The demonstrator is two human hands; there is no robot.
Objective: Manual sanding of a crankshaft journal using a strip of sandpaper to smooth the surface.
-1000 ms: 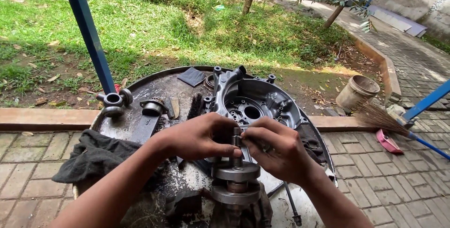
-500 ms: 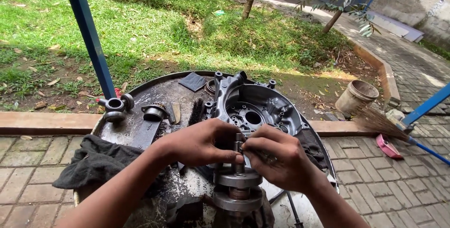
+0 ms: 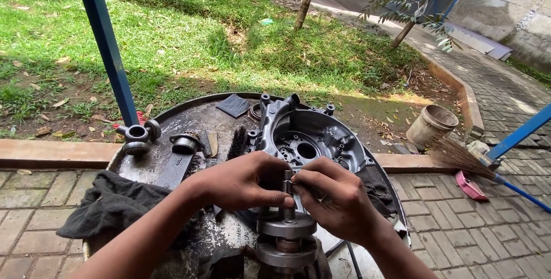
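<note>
Near the front of the round metal surface [image 3: 172, 123], the left hand [image 3: 244, 184] and right hand [image 3: 336, 198] both pinch the crankshaft [image 3: 286, 236] top. It stands upright, out of the engine case [image 3: 313, 135] just behind, so putting it in looks not yet done.

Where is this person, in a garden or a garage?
Probably an outdoor repair spot beside a lawn: engine casing on a round metal table, grass behind, brick paving underfoot.

Dull grey steel crankshaft [image 3: 286, 239]; matt cast-aluminium engine casing [image 3: 313, 135]; rusty, grimy round metal table [image 3: 189, 119]; limp black cloth rag [image 3: 109, 204].
</note>
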